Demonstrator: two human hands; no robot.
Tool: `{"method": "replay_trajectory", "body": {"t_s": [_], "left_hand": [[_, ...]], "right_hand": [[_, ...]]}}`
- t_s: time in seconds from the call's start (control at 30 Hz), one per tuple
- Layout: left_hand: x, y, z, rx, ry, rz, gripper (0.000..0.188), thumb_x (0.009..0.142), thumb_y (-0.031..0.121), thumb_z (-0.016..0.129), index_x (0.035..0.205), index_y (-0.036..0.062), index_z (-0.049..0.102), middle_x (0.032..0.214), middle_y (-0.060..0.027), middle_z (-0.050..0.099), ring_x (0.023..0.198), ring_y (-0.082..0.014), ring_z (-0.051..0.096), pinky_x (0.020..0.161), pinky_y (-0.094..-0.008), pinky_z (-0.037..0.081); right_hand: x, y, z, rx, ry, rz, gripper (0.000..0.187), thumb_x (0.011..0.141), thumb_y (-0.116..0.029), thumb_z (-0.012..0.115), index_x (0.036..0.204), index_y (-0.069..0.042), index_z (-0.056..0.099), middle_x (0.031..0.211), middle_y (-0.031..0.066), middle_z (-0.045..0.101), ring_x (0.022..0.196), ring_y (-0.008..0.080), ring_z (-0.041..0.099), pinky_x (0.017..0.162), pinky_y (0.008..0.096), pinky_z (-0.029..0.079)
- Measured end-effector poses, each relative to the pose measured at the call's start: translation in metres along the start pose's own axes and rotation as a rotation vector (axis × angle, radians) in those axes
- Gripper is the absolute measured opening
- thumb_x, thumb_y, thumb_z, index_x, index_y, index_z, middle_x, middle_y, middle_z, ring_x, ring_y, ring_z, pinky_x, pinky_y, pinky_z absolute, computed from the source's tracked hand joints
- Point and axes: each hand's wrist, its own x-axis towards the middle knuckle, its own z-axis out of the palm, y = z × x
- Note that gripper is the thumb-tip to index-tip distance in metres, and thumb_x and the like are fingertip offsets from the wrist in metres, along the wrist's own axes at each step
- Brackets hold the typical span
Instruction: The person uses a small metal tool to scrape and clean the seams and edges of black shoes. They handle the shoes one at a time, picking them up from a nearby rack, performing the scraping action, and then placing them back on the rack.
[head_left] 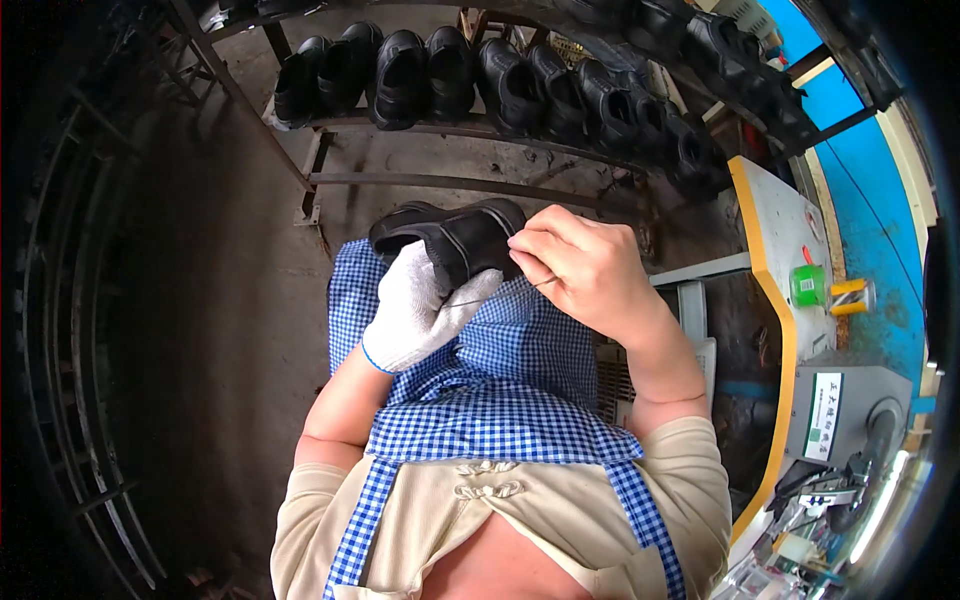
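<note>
A black shoe [462,240] is held above my lap, lying sideways with its opening toward the left. My left hand [415,310], in a white knit glove with a blue cuff edge, grips the shoe from below, its thumb along the near side. A thin dark line, perhaps a thread, crosses the gloved thumb. My right hand [580,265] is bare and closed in a pinch at the shoe's right end. What sits between its fingertips is too small to make out; a thin line shows by the lower fingers.
Black shoes [400,80] stand in a row on a metal rack [430,182] ahead, with more on an upper shelf. At right is a yellow-edged table [762,250] with a green container [807,286], a yellow roll [850,297] and a grey machine [865,400]. Metal rails [75,340] run along the left.
</note>
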Motion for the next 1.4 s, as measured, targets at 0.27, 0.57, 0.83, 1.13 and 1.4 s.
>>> {"method": "replay_trajectory", "body": {"t_s": [0.27,0.57,0.83,1.13,1.4], "left_hand": [[-0.007,-0.01,0.001,0.353,-0.057,0.157,0.044,0.084,0.009,0.078,0.123,-0.001,0.06,0.111,-0.0131,0.069,0.098,-0.0209,0.068,0.087,-0.0314,0.054],[-0.011,-0.011,0.006,0.154,0.076,0.135,0.035,0.082,0.011,0.077,0.114,0.0033,0.068,0.1,-0.0138,0.072,0.087,-0.0303,0.07,0.077,-0.0341,0.055],[-0.006,-0.004,0.007,0.327,0.063,0.213,0.035,0.08,0.013,0.079,0.111,0.0033,0.068,0.101,-0.013,0.071,0.087,-0.0315,0.069,0.076,-0.0338,0.055],[-0.011,-0.015,0.004,0.362,0.038,0.251,0.033,0.081,0.013,0.078,0.112,0.0052,0.069,0.103,-0.0126,0.071,0.088,-0.0308,0.069,0.078,-0.0339,0.054],[-0.019,-0.011,0.005,0.09,0.05,0.101,0.032,0.08,0.01,0.077,0.111,0.0039,0.07,0.103,-0.0134,0.072,0.087,-0.0294,0.069,0.078,-0.0334,0.054]], "right_hand": [[0.012,-0.006,-0.006,-0.17,-0.263,-0.022,0.023,0.065,-0.006,0.075,0.08,-0.005,0.057,0.078,0.0054,0.054,0.066,0.0201,0.063,0.053,0.0328,0.052],[0.002,0.0,-0.004,0.004,-0.146,-0.002,0.022,0.066,-0.007,0.074,0.081,-0.006,0.057,0.079,0.0059,0.055,0.066,0.0208,0.066,0.055,0.0328,0.054],[0.006,-0.006,-0.008,-0.043,-0.237,-0.026,0.021,0.067,-0.008,0.075,0.08,-0.006,0.058,0.08,0.006,0.057,0.069,0.0213,0.067,0.056,0.0333,0.054],[0.002,0.008,0.011,0.045,-0.193,-0.043,0.021,0.066,-0.007,0.075,0.076,-0.006,0.056,0.073,0.0056,0.056,0.06,0.021,0.065,0.052,0.0324,0.052],[-0.012,0.01,0.012,0.2,-0.02,-0.028,0.017,0.068,-0.004,0.073,0.08,-0.007,0.06,0.076,0.004,0.06,0.056,0.0183,0.063,0.049,0.0298,0.049]]}}
